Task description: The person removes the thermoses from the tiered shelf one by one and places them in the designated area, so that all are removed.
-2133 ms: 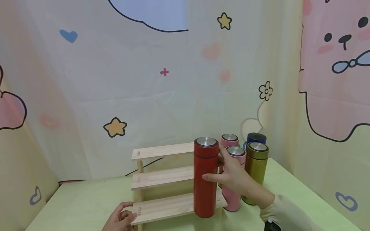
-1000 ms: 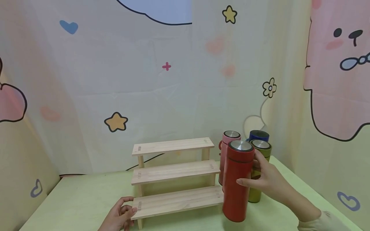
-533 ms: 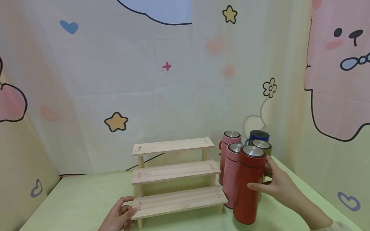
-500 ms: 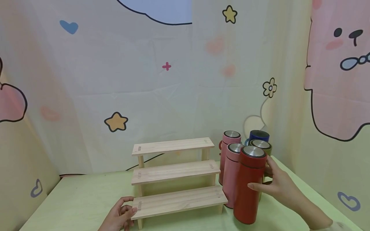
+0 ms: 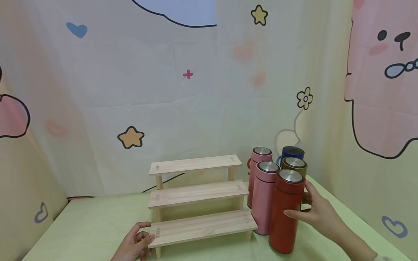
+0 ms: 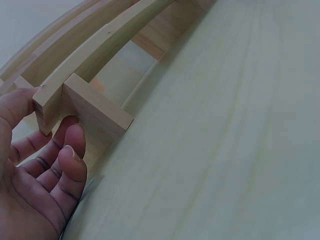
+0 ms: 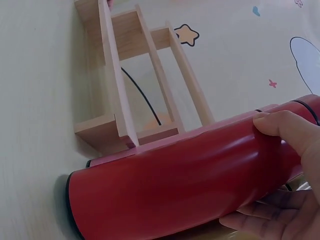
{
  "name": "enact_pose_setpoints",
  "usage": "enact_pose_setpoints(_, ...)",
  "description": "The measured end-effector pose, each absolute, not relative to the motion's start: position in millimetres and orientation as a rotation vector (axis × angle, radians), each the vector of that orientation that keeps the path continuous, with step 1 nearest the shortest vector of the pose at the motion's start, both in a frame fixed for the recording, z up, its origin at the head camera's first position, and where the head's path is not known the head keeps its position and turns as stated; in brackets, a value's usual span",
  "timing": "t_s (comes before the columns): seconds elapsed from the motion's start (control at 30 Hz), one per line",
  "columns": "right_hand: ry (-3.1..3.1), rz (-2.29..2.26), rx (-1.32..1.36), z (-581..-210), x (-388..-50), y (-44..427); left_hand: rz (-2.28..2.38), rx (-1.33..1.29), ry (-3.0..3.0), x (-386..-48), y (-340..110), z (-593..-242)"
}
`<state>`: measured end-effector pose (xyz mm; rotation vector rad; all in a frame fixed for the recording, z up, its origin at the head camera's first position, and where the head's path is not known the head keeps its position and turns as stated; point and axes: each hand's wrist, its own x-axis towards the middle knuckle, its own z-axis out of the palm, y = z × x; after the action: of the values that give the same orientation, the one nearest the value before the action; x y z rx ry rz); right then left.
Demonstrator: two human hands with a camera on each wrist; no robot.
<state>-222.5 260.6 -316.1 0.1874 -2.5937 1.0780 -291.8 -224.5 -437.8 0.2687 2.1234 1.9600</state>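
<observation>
A tall red thermos (image 5: 285, 217) with a steel-topped lid stands upright at the front of a bottle group, its base at the table in the right wrist view. My right hand (image 5: 321, 214) holds it from the right, thumb in front and fingers behind. A three-tier wooden step shelf (image 5: 202, 230) stands to the left of the bottles. At the left end of its lowest board, my left hand (image 5: 132, 243) pinches the board's edge between thumb and fingers; the left wrist view shows the other fingers curled below that wooden board (image 6: 80, 60).
Just left of the red thermos stands a pink thermos (image 5: 262, 203), close to the lowest board's right end. Behind are another pink thermos (image 5: 256, 175), a green thermos (image 5: 295, 163) and a blue one (image 5: 292, 152). A pale green cloth (image 5: 88, 224) covers the table; a printed curtain (image 5: 156, 90) hangs behind.
My right hand has carried the red thermos from in front of the shelf rightward and down, uncovering the shelf boards and then the front pink thermos. My left hand has stayed at the board's end.
</observation>
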Motion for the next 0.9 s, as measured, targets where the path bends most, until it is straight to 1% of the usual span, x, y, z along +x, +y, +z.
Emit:
enact_pose_setpoints(0.5, -2.581, 1.090, 0.186, -324, -224, 269, 1.962, 0.274, 2.122, -292, -223, -438)
enact_pose_setpoints(0.9, -2.591, 1.138, 0.282, -326, -224, 274, 1.961, 0.265, 2.125, -293, -224, -439)
